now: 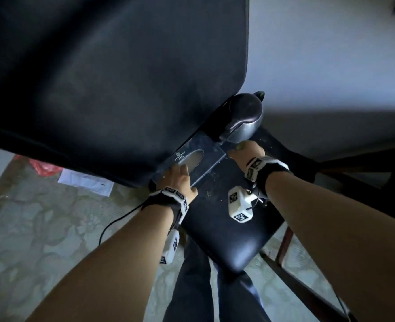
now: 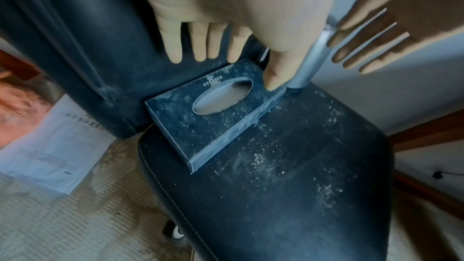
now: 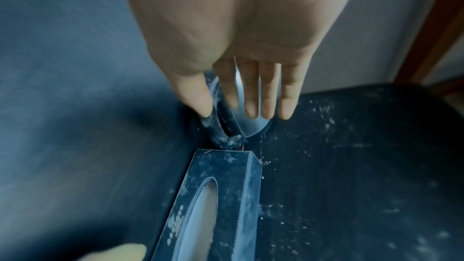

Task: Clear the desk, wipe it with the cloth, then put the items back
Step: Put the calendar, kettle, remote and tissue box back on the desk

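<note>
A dusty dark tissue box (image 1: 203, 156) (image 2: 220, 122) (image 3: 226, 195) with an oval opening lies at the back of a black leather chair seat (image 1: 226, 233) (image 2: 276, 195). A steel kettle (image 1: 243, 117) (image 2: 308, 62) (image 3: 253, 128) with a black lid and handle stands just behind the box. My left hand (image 1: 177, 180) (image 2: 236, 66) hovers over the box with straight fingers, its thumb touching the top near the far corner. My right hand (image 1: 245, 152) (image 3: 231, 114) reaches down beside the kettle with straight fingers, its thumb at the black handle. Neither hand grips anything.
The tall black chair back (image 1: 99, 89) rises right behind box and kettle. A white paper sheet (image 1: 85, 182) and a red plastic bag (image 1: 43, 167) lie on the patterned floor at left. Dark wooden furniture (image 1: 354, 159) stands to the right. Dust specks cover the seat.
</note>
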A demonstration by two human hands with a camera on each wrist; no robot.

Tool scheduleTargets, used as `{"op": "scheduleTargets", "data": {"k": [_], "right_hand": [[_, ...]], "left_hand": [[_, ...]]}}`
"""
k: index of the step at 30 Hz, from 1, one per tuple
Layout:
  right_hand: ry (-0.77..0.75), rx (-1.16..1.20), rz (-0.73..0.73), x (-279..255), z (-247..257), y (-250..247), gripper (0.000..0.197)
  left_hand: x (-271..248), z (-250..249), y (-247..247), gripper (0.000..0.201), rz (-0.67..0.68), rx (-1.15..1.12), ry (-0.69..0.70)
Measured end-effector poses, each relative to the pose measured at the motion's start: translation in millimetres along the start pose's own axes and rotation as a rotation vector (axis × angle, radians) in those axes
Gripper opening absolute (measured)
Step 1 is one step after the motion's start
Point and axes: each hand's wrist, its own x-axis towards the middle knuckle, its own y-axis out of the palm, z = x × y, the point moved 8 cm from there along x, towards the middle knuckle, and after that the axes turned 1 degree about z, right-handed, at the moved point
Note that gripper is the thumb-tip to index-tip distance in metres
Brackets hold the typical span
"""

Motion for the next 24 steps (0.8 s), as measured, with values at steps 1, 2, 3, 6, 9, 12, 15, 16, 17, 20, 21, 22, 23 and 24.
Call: {"op": "scheduleTargets", "data": {"k": [1,2,3,6,9,12,15,16,17,20,21,22,23,24], "right_hand": [[0.021,0.069,-0.015,14,-2,6,0.038],[0.038,0.134,-0.029,24,-3,9,0.04],[0.05,0.195,-0.031,34,-4,15,0.041],[0.025,0.335,-0.05,54,2,27,0.038],[-0.017,0.367,-0.089,67,11,34,0.042],[-0.007,0.41,-0.113,74,12,38,0.038],[0.021,0.452,-0.144,80,8,40,0.032],[0.027,0.448,-0.153,81,7,40,0.031],[0.029,0.44,-0.163,82,6,39,0.031],[0.025,0.394,-0.201,80,4,35,0.028],[0.022,0.375,-0.216,80,4,33,0.028],[0.021,0.36,-0.234,79,3,30,0.028],[0.024,0.348,-0.252,78,1,27,0.029],[0.032,0.34,-0.266,76,0,24,0.03]], "left_hand": [[14,-2,7,0.082,-0.018,0.004,0.007],[25,-3,11,0.089,-0.031,0.011,0.011],[37,-4,19,0.096,-0.036,0.011,0.011],[69,-4,32,0.113,-0.077,-0.008,-0.012],[92,-5,46,0.123,-0.081,-0.04,-0.032],[104,-3,47,0.132,-0.141,-0.047,-0.042],[113,-4,49,0.128,-0.144,-0.055,-0.03],[114,-4,51,0.124,-0.14,-0.071,-0.04],[114,-4,52,0.118,-0.171,-0.077,-0.049],[108,-6,44,0.075,-0.347,-0.08,-0.055],[108,-7,43,0.075,-0.38,-0.08,-0.054],[110,-8,44,0.075,-0.357,-0.074,-0.056],[111,-10,46,0.081,-0.335,-0.057,-0.056],[112,-10,47,0.086,-0.319,-0.043,-0.054]]}}
